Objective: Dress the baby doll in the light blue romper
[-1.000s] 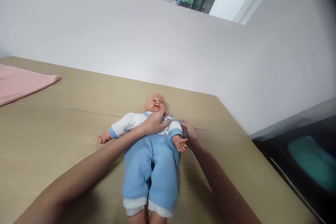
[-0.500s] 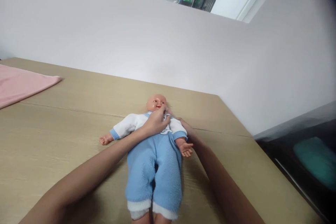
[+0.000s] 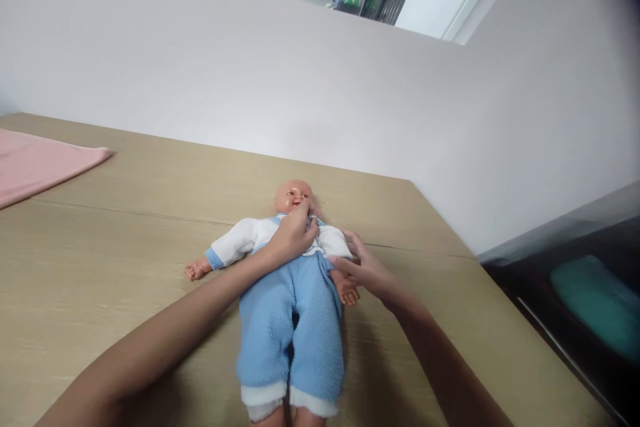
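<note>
Baby doll (image 3: 293, 320) lies face up on the wooden counter (image 3: 100, 267), head toward the white wall (image 3: 250, 80) and feet toward the person. It wears a blue fleece romper with white cuffs and white sleeves. A pink cloth (image 3: 35, 163) lies flat at the counter's far left, well apart from the doll.

The left hand (image 3: 293, 235) rests on the doll's chest, its grip pinched on the fabric at the collar just under the chin. The right hand (image 3: 369, 270) is released, fingers spread, touching the white sleeve above the doll's small plastic hand.

As I judge it, the collar work goes best with the doll kept flat. The right hand should steady the sleeve, and the left should pull only on the cloth, not on the head.

A pale motif shows on the bib, too small to read. No other writing is legible.
</note>
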`<state>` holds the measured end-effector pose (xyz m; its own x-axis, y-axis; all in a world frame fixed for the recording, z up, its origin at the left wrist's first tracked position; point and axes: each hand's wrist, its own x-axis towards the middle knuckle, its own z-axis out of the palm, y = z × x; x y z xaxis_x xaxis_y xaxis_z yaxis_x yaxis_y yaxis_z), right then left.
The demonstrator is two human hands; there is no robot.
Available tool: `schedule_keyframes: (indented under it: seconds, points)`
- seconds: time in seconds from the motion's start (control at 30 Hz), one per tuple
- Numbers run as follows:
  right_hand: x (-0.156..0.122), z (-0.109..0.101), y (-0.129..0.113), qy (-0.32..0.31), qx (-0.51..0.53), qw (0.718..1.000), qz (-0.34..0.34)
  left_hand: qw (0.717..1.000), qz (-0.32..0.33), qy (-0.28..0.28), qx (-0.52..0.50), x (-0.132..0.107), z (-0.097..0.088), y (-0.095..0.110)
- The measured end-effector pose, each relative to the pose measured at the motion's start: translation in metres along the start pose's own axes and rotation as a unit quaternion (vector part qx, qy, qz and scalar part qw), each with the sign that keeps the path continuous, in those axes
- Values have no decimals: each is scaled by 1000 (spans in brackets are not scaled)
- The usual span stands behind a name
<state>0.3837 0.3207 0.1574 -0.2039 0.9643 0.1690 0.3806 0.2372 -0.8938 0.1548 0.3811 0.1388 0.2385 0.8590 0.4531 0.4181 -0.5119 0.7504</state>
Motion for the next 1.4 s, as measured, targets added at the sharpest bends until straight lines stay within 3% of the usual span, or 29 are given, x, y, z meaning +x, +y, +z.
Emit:
schedule_keyframes:
  seconds: [0.1,0.2,0.3,0.5,0.6,0.83,1.0,1.1,1.23,1.4]
  points:
    - [-25,-28,-13,-37,-11,996,84,1000,-7,14,-9,-1,1,-2]
    - [-37,-51,-17,-18,-65,994,87,1000,-8,24,-15,-1,2,-4]
    - [-41,-62,-8,7,-57,995,82,1000,2,22,-12,-2,3,-5]
    - [-43,-54,22,143,40,986,78,1000,10,29,-5,-4,3,-1]
    - [-44,-49,34,157,78,982,74,1000,16,26,2,-5,2,0]
    - [-54,-59,51,35,50,991,121,1000,25,12,3,-7,-1,3]
    - [-60,-62,43,-73,35,985,149,999,34,8,-16,-8,-3,4]
    - [-60,-57,40,-87,46,985,144,998,52,5,-17,-8,-3,3]
    - [-57,-52,44,-50,-12,993,110,997,58,-24,41,-8,0,3]
    - [-35,-41,39,70,-161,984,6,987,62,-50,139,-10,5,9]
